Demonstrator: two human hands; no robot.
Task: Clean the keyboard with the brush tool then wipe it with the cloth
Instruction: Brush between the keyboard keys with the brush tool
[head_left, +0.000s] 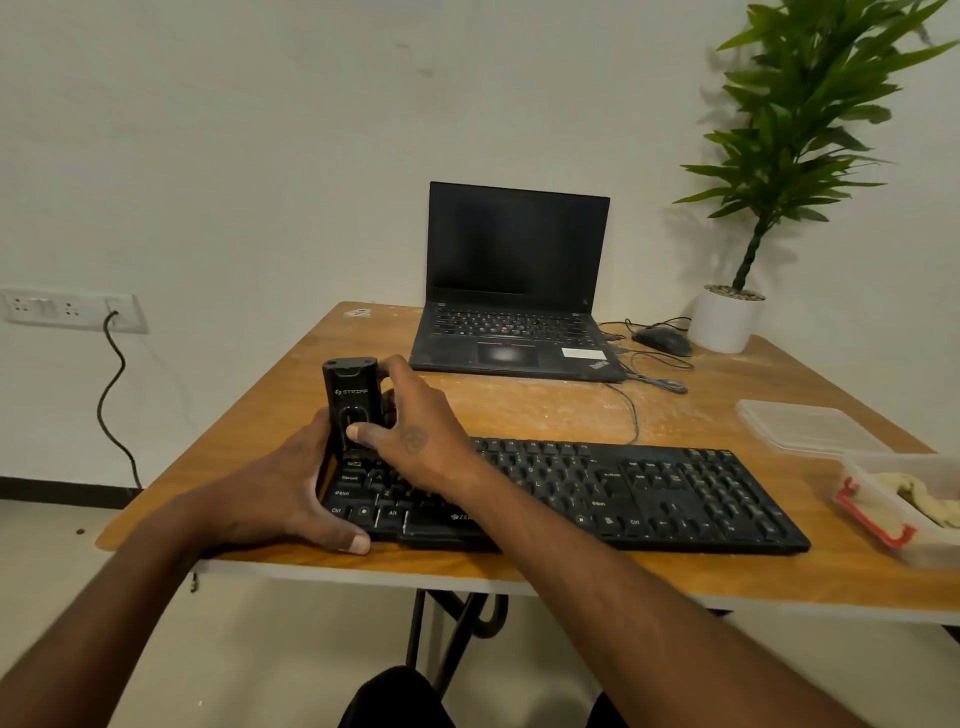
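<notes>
Right hand (410, 426) fingers grasp upright brush tool (353, 400); left hand (280, 483) grips keyboard (649, 493) corner

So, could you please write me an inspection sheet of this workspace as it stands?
Surface: wooden table, pale dusty smears on it.
Job's things: black keyboard flat at the near edge; black brush tool upright over its left end; cloth in an open container at the right.
Clutter: open laptop, screen dark; mouse; clear lid; potted plant.
Grippers: left hand grips the keyboard's left end; right hand holds the brush tool.
Cables: thin cables loose beside the laptop; wall cord hanging from the socket.
Surroundings: plain pale wall and floor.
</notes>
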